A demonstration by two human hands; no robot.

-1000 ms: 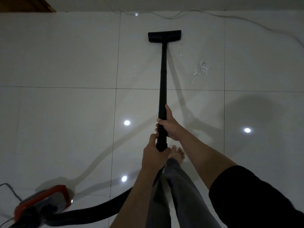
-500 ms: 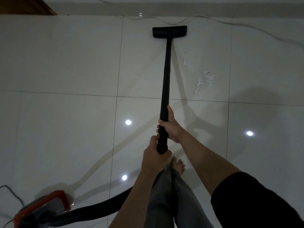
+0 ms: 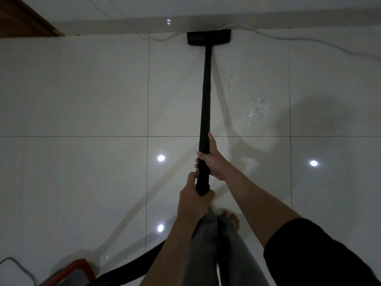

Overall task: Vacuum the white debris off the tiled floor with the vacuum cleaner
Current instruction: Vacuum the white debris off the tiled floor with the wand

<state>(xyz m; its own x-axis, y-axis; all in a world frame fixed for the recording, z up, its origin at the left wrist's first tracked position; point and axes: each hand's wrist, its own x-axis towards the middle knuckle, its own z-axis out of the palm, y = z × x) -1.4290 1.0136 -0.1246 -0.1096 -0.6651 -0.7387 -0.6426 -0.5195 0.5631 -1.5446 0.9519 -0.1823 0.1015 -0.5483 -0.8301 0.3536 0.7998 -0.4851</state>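
A long black vacuum wand [image 3: 206,96] reaches forward across the pale tiled floor [image 3: 82,96]. Its flat black nozzle head [image 3: 208,37] lies at the base of the far wall. My right hand [image 3: 212,162] grips the wand higher up; my left hand [image 3: 194,200] grips its lower end where the ribbed hose joins. A clump of white debris [image 3: 260,109] lies on the tile to the right of the wand, with a small scrap [image 3: 231,89] a little farther out. The nozzle is well beyond and left of the clump.
The red vacuum body [image 3: 70,272] sits at the bottom left with its black hose [image 3: 132,267] running to the wand. A white cable [image 3: 309,40] trails along the far wall. A brown wooden edge [image 3: 22,17] fills the top-left corner. My bare foot [image 3: 233,220] stands below the hands.
The nozzle has slid forward, away from me, until it reaches the wall base. Both hands keep their grip. The debris clump has not moved.
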